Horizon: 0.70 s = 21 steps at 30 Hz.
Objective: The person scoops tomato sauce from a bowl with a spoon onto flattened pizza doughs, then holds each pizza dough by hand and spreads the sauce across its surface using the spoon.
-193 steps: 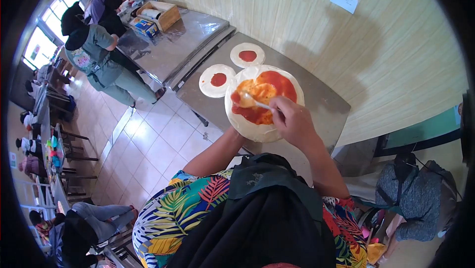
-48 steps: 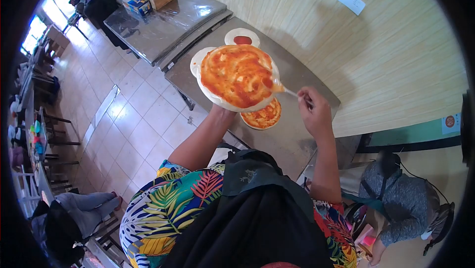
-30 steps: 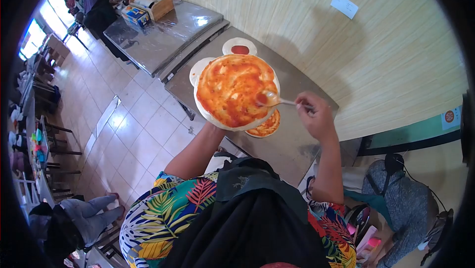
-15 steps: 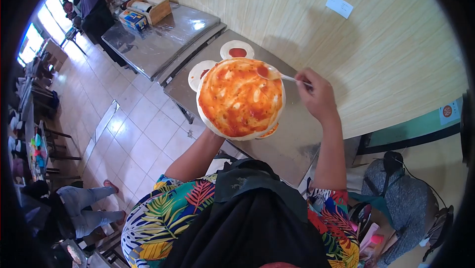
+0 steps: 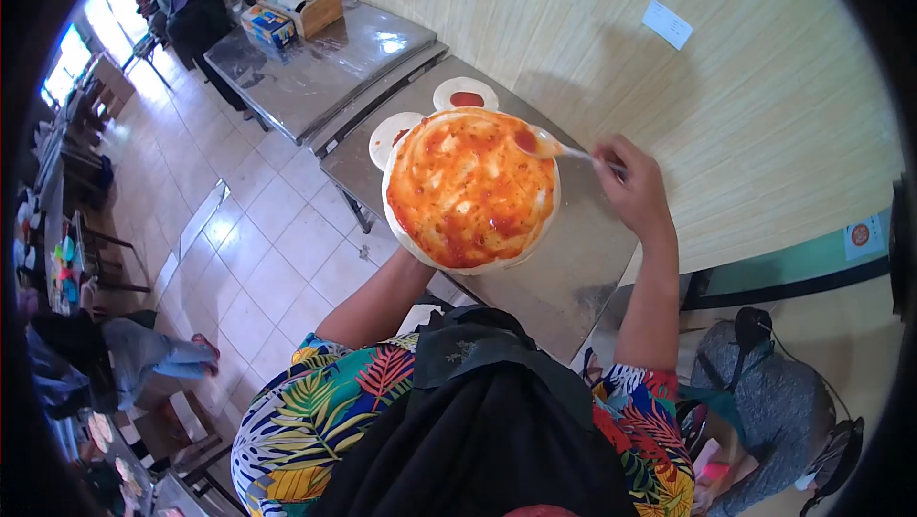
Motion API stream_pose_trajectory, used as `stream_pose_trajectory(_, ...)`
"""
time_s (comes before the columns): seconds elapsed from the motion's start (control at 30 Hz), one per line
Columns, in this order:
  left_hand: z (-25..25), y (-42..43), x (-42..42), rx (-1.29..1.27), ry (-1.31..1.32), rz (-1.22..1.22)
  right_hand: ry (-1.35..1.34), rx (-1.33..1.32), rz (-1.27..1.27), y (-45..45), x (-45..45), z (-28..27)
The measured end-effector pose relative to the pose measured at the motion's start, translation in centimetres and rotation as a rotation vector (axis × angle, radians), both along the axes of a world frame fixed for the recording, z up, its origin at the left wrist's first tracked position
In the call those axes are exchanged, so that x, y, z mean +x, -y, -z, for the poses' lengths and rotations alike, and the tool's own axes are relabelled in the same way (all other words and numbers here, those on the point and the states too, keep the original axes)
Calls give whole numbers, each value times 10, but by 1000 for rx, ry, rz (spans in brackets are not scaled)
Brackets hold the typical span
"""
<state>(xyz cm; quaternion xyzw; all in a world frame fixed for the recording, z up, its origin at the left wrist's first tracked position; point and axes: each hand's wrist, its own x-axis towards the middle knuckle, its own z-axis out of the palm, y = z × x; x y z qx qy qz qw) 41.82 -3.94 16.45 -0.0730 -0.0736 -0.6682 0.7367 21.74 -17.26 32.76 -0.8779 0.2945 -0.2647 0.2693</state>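
Note:
A large round of dough (image 5: 470, 192) covered in red sauce is held up over the steel table (image 5: 583, 250). My left hand is hidden beneath it; only the forearm shows at its lower left edge. My right hand (image 5: 630, 178) pinches the handle of a spoon (image 5: 546, 146), whose bowl rests at the upper right edge of the sauce. Behind the large round, two small dough rounds lie on the table: one (image 5: 465, 95) with a red sauce patch, another (image 5: 390, 138) partly covered by the big one.
A second steel table (image 5: 320, 63) at the upper left bears a wooden box (image 5: 320, 9) and a blue and yellow box (image 5: 268, 27). Beyond it stands a person in dark clothes (image 5: 199, 25). Another person (image 5: 158, 350) is at lower left, and one in grey (image 5: 774, 393) at lower right.
Sauce now spreads over nearly all of the large round. The spoon has moved from the middle to its upper right edge. The small sauced round below it has gone out of sight behind it.

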Motion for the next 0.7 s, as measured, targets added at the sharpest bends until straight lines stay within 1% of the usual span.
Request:
stream_pose_trajectory(0.1, 4, 1, 0, -12, -20, -27, -42, 36, -51, -16, -39, 7)
stream_pose_trajectory(0.13, 4, 1, 0, -18, -24, -33, -50, 32, -60, -18, -38, 9)
stream_pose_trajectory(0.2, 4, 3, -1, -27, -31, -26, -11, 124, -103, -27, -37, 13)
stream_pose_trajectory(0.33, 3, 7, -7, -40, -50, -4, 55, 59, -2, -31, -16, 10)
stream_pose_trajectory(0.4, 4, 10, -10, -46, -58, -7, -75, 23, 97, -36, -17, 5)
stream_pose_trajectory(0.43, 4, 10, -11, -53, -59, -13, -82, 23, 87, -40, -23, 12)
stream_pose_trajectory(0.5, 5, 12, -10, -64, -72, -27, 0, 81, 67, -53, -37, 31)
stream_pose_trajectory(0.53, 5, 12, -10, -66, -76, -30, -7, 84, 58, -58, -37, 34)
stream_pose_trajectory(0.6, 6, 15, -11, -70, -97, -32, 26, 153, -37, -74, -30, 41)
stream_pose_trajectory(0.63, 6, 16, -11, -73, -105, -28, 19, 158, -29, -75, -27, 43)
stream_pose_trajectory(0.7, 7, 16, -13, -72, -109, -26, 97, 62, 91, -72, -20, 48)
